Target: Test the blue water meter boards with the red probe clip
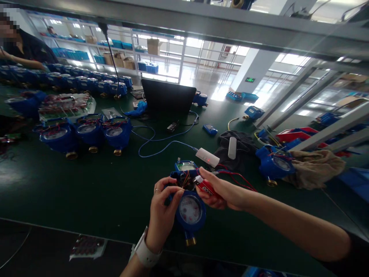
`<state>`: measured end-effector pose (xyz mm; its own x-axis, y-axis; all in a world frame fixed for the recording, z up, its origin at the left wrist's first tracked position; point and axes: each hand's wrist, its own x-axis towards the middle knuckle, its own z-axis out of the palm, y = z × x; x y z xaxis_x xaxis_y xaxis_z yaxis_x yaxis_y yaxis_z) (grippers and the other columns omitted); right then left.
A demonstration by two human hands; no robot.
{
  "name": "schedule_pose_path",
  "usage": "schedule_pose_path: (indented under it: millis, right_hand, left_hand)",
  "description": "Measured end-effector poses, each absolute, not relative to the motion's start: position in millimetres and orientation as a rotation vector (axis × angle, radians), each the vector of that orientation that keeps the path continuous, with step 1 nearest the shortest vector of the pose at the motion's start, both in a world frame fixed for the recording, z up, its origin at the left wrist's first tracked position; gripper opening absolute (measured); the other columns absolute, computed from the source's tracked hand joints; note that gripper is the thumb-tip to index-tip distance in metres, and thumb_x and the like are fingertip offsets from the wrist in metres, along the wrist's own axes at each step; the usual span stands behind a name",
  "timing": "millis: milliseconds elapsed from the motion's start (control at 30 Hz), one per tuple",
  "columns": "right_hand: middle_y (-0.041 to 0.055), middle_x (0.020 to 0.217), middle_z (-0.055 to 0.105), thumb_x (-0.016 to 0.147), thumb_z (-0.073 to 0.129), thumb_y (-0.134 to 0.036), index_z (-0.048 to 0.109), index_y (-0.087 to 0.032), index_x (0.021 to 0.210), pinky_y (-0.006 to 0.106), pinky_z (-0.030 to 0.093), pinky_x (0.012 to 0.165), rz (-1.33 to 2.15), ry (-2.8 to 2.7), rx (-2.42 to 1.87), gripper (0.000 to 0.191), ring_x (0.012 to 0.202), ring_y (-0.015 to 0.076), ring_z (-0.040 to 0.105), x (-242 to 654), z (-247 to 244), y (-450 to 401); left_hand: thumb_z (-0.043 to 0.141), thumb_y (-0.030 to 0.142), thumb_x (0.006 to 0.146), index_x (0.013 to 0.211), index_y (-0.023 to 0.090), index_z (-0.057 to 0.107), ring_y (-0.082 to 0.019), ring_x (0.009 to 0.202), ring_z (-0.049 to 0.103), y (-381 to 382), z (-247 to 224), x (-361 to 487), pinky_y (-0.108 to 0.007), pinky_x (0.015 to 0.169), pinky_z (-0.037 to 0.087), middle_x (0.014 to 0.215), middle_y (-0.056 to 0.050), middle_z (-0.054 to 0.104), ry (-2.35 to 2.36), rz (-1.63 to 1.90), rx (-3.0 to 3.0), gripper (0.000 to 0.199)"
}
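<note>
A blue water meter (190, 209) with a round clear dial and a brass fitting lies before me on the dark green table. Its upper housing is open, showing thin coloured wires (187, 180) and a small display board (186, 166). My left hand (165, 202) is at the housing's left side, thumb and forefinger pinched on what looks like a thin wire. In my right hand (220, 188) is a red lighter (206, 187), its metal top pointing left at the wires. No flame can be made out.
A white box (207, 157) with a red light and blue cable sits behind the meter. Several blue meters (117, 132) stand at left, another (276, 163) at right beside a brown cloth (315, 167). A laptop (169, 96) is further back. Another person (29, 48) is at far left.
</note>
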<state>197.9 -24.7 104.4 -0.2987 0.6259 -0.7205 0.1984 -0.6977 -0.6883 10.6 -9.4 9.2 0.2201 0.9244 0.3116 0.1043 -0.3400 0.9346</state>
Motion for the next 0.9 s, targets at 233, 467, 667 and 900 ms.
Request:
schedule_pose_path:
  millis: [233, 467, 667, 900]
  right_hand:
    - [0.0061, 0.078, 0.060, 0.090, 0.037, -0.067, 0.066, -0.019, 0.086, 0.035, 0.048, 0.063, 0.787, -1.479, -2.003, 0.056, 0.071, 0.0214, 0.058, 284.6, 87.5, -57.5]
    - [0.0097, 0.099, 0.069, 0.095, 0.054, -0.023, 0.071, -0.021, 0.102, 0.042, 0.052, 0.082, -0.040, -1.965, -1.504, 0.019, 0.093, 0.0250, 0.063, 242.8, 83.1, -30.2]
    - [0.0063, 0.089, 0.069, 0.091, 0.065, -0.017, 0.073, -0.018, 0.091, 0.036, 0.049, 0.077, -0.056, -2.215, -1.178, 0.008, 0.084, 0.0215, 0.061, 187.0, 78.1, 6.1]
    - [0.0067, 0.085, 0.067, 0.096, 0.058, -0.020, 0.071, -0.017, 0.082, 0.033, 0.046, 0.076, -0.054, -2.161, -1.160, 0.019, 0.081, 0.0195, 0.059, 186.0, 71.0, 7.6]
  left_hand:
    - [0.060, 0.021, 0.090, 0.084, 0.024, 0.070, -0.022, 0.109, 0.059, -8.0, 6.7, 5.8, -0.035, 0.094, 0.049, 0.104, -0.004, 0.065, 0.935, 1.277, 1.748, 0.012]
    - [0.057, 0.015, 0.091, 0.090, 0.025, 0.068, -0.018, 0.109, 0.059, -4.8, 9.3, -0.3, -0.028, 0.094, 0.049, 0.103, -0.002, 0.066, 0.920, 1.303, 1.856, 0.015]
    - [0.058, 0.013, 0.091, 0.089, 0.024, 0.068, -0.018, 0.109, 0.061, -2.1, 9.5, -9.0, -0.028, 0.094, 0.049, 0.103, -0.003, 0.067, 0.911, 1.274, 1.912, 0.015]
    - [0.061, 0.022, 0.090, 0.102, 0.022, 0.067, -0.020, 0.098, 0.064, -1.8, 25.6, -14.9, -0.032, 0.085, 0.052, 0.101, -0.005, 0.069, 1.099, 1.233, 1.871, 0.013]
